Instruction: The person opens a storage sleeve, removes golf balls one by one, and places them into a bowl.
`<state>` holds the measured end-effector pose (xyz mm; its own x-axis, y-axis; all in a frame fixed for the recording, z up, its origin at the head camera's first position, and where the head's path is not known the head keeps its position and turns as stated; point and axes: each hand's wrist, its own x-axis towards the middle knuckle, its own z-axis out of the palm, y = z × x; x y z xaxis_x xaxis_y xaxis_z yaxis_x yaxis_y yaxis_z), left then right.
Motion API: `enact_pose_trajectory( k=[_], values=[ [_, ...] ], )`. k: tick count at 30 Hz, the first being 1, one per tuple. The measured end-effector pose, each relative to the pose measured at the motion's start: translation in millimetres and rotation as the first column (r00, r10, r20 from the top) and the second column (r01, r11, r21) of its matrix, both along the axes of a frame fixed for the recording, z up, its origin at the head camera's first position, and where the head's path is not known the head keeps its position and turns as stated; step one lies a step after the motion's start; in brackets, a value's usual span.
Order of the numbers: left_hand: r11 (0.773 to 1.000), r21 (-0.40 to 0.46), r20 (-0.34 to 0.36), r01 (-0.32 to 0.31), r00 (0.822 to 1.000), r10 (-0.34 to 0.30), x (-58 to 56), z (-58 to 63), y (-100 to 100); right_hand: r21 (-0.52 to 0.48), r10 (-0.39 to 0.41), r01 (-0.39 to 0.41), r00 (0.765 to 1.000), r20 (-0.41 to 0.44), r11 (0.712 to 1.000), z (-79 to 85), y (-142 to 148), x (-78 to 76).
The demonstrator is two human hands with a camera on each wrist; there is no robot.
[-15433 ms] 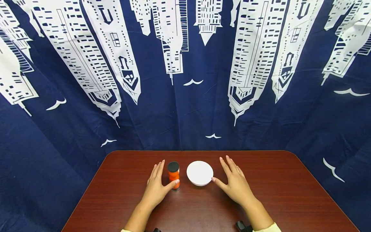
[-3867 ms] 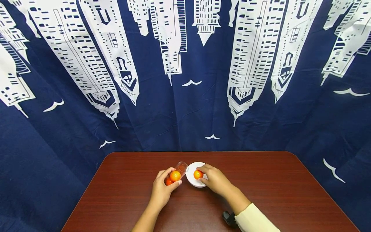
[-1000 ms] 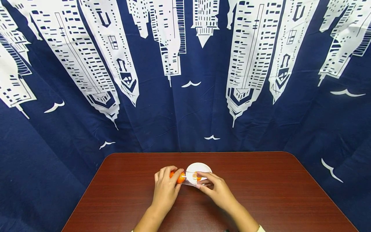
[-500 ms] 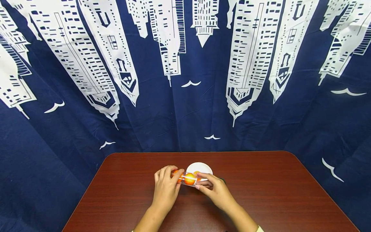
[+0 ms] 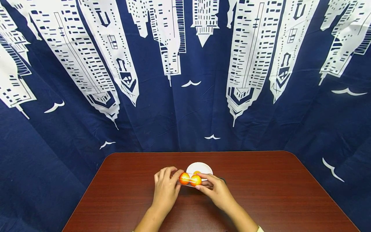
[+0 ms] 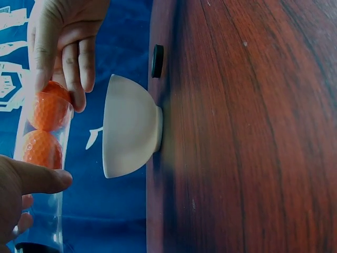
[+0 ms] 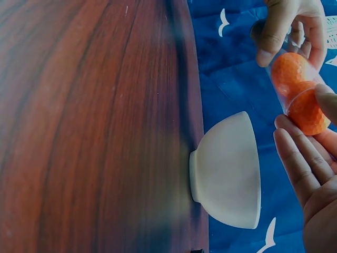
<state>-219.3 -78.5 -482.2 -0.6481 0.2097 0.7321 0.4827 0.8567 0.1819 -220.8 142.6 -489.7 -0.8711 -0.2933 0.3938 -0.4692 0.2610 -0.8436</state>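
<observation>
My left hand [image 5: 166,188] grips a clear plastic tube [image 6: 50,211], tipped almost level with its mouth to the right. Two orange golf balls show along it. The leading golf ball [image 7: 311,117] sticks partly out of the mouth, and my right hand [image 5: 217,190] pinches it between thumb and fingers. Behind it the second golf ball [image 7: 287,71] lies inside the tube near my left fingers. A white bowl [image 5: 191,168] stands just beyond and below the tube, with another orange ball [image 5: 197,172] in it, partly covered by the tube and right fingers.
The black round lid [image 6: 158,61] lies on the table to the right of the bowl, mostly hidden by my right hand in the head view. The brown wooden table [image 5: 261,180] ends at a blue curtain [image 5: 162,129] printed with white buildings.
The balls have rolled rightward down the tube, away from my left hand, and the leading one has reached my right fingers. Both hands have stayed nearly in place.
</observation>
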Motion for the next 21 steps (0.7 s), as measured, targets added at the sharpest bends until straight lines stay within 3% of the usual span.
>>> enact_pose_trajectory(
  k=[12,21],
  values=[
    [0.994,0.102,0.1,-0.039,0.995,0.029,-1.1,-0.6,-1.3,-0.029,-0.037,0.034,0.996,-0.078,0.999,9.5,0.5,-4.7],
    [0.972,0.228,0.24,-0.054,0.971,-0.002,-3.2,-3.1,-5.6,0.102,-0.152,0.171,0.974,-0.167,0.98,19.1,6.0,-16.1]
  ],
)
